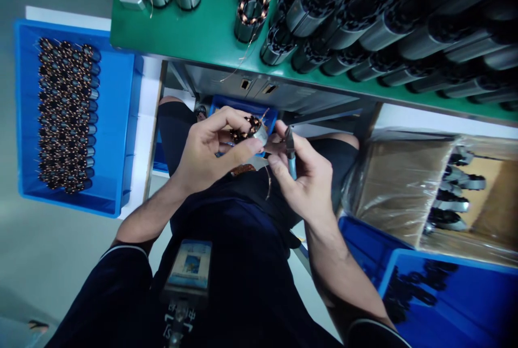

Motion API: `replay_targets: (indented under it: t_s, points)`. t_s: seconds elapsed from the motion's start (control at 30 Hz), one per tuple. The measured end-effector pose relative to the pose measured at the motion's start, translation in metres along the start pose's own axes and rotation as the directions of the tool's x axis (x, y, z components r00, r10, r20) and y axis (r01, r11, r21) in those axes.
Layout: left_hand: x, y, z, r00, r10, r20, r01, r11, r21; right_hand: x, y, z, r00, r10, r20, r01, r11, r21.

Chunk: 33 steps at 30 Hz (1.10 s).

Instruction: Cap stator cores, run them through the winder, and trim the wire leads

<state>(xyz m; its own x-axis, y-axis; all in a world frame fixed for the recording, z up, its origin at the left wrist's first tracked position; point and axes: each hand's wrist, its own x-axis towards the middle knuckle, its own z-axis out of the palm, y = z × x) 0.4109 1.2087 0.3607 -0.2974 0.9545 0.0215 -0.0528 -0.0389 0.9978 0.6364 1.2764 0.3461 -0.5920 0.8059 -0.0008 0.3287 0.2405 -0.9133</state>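
Note:
My left hand [210,148] is closed around a small motor stator [251,131], a grey metal cylinder with copper windings, held over my lap. My right hand [301,175] grips a small cutting tool [290,148] with a blue handle, its tip right beside the stator. Loose copper wire ends hang below the stator. Both hands sit just under the edge of the green workbench [210,29].
Many wound stators [364,19] stand or lie on the green bench. A blue bin [73,116] at left holds several rows of stators. At right a plastic-lined cardboard box [404,186] holds a few stators, with blue bins [465,299] below it.

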Motion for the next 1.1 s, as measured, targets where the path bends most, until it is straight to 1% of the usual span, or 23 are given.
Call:
replay_targets:
  t_s: [0.07, 0.1, 0.17, 0.23, 0.37, 0.5, 0.57, 0.67, 0.73, 0.83, 0.9, 0.93, 1.0, 1.03, 1.07, 1.1]
  points:
    - [0.001, -0.004, 0.002, 0.982, -0.188, 0.009, 0.187, 0.965, -0.185, -0.001, 0.0, 0.001, 0.998, -0.063, 0.002, 0.062, 0.991, -0.115]
    - [0.001, -0.005, 0.004, 0.967, -0.254, 0.012, 0.249, 0.938, -0.242, -0.001, 0.0, 0.003, 0.994, -0.105, -0.012, 0.102, 0.981, -0.167]
    - [0.001, -0.005, 0.01, 0.944, -0.33, 0.007, 0.316, 0.897, -0.31, -0.003, -0.002, 0.006, 0.981, -0.188, -0.056, 0.168, 0.953, -0.252]
    - [0.001, -0.004, 0.015, 0.938, -0.348, -0.002, 0.326, 0.881, -0.343, -0.004, -0.004, 0.01, 0.964, -0.249, -0.092, 0.208, 0.925, -0.317]
    - [0.002, -0.004, 0.022, 0.954, -0.3, -0.025, 0.272, 0.893, -0.358, -0.004, -0.005, 0.012, 0.945, -0.303, -0.12, 0.245, 0.904, -0.351]
    - [0.0, -0.009, 0.024, 0.973, -0.224, -0.053, 0.194, 0.922, -0.334, -0.005, -0.006, 0.011, 0.951, -0.283, -0.124, 0.233, 0.92, -0.316]
    - [-0.002, -0.012, 0.025, 0.976, -0.208, -0.06, 0.181, 0.936, -0.301, -0.006, -0.006, 0.011, 0.965, -0.232, -0.125, 0.191, 0.942, -0.276]
    - [-0.004, -0.014, 0.027, 0.974, -0.214, -0.069, 0.19, 0.947, -0.26, -0.01, -0.005, 0.01, 0.989, -0.106, -0.106, 0.078, 0.969, -0.235]
    - [-0.004, -0.014, 0.027, 0.973, -0.223, -0.062, 0.201, 0.947, -0.25, -0.011, -0.005, 0.009, 0.994, -0.058, -0.094, 0.036, 0.974, -0.225]
    - [-0.003, -0.015, 0.027, 0.974, -0.221, -0.04, 0.202, 0.942, -0.269, -0.009, -0.004, 0.009, 0.99, -0.1, -0.094, 0.08, 0.976, -0.201]
    - [-0.003, -0.02, 0.028, 0.971, -0.231, -0.056, 0.209, 0.94, -0.268, -0.006, -0.001, 0.009, 0.987, -0.146, -0.071, 0.133, 0.978, -0.159]
    - [-0.003, -0.024, 0.027, 0.968, -0.241, -0.072, 0.215, 0.942, -0.257, -0.004, 0.001, 0.009, 0.987, -0.149, -0.05, 0.142, 0.981, -0.132]
    - [0.0, -0.03, 0.023, 0.961, -0.235, -0.148, 0.203, 0.958, -0.205, -0.002, 0.007, 0.009, 0.996, -0.091, 0.006, 0.091, 0.992, -0.081]
    - [0.003, -0.032, 0.019, 0.957, -0.199, -0.211, 0.167, 0.973, -0.161, -0.001, 0.013, 0.009, 0.999, -0.039, 0.034, 0.041, 0.997, -0.064]
    - [0.008, -0.031, 0.012, 0.951, -0.131, -0.28, 0.108, 0.99, -0.095, 0.0, 0.018, 0.01, 0.998, 0.015, 0.058, -0.012, 0.998, -0.054]
    - [0.014, -0.029, 0.004, 0.942, -0.029, -0.336, 0.032, 0.999, 0.004, 0.0, 0.025, 0.011, 0.995, 0.063, 0.078, -0.059, 0.997, -0.052]
